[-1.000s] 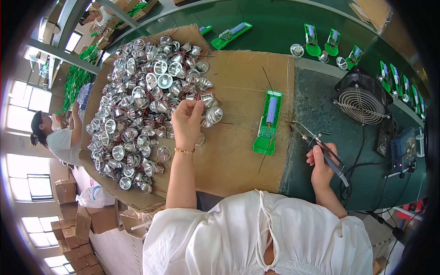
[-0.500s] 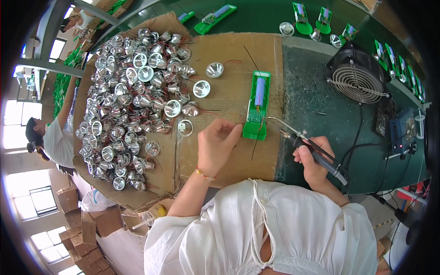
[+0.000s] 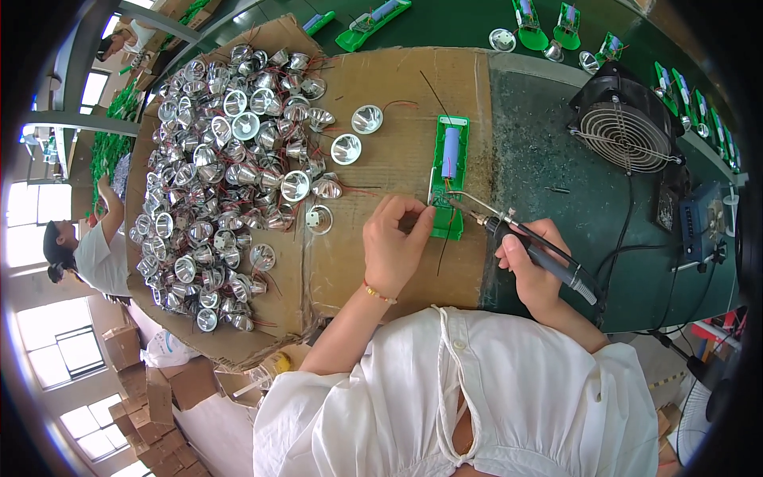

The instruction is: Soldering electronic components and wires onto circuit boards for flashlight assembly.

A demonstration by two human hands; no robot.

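Observation:
A green plastic housing [image 3: 450, 230] lies on the cardboard in front of me, with a blue cylindrical battery [image 3: 451, 153] and a small circuit board in it. My left hand [image 3: 397, 238] is at the housing's lower left side, thumb and forefinger pinched; what they hold, if anything, is too small to make out. In my right hand [image 3: 531, 262] is a soldering iron [image 3: 548, 262] with a thin curved metal feed tube [image 3: 481, 199] fixed to it. The iron's tip and the tube's end reach the board below the battery. Dark thin wires stick out above and below the housing.
A big heap of silvery reflector cups [image 3: 238, 167] with red wires covers the cardboard [image 3: 397, 71] at left. Several loose cups lie beside it. At right stand a black fan [image 3: 624, 135] and a blue box [image 3: 703, 222]. More green housings [image 3: 531, 36] line the far edge.
My left hand has shifted right, closer to the housing. The soldering iron has moved slightly left, bringing its tip to the board. The view has shifted a little.

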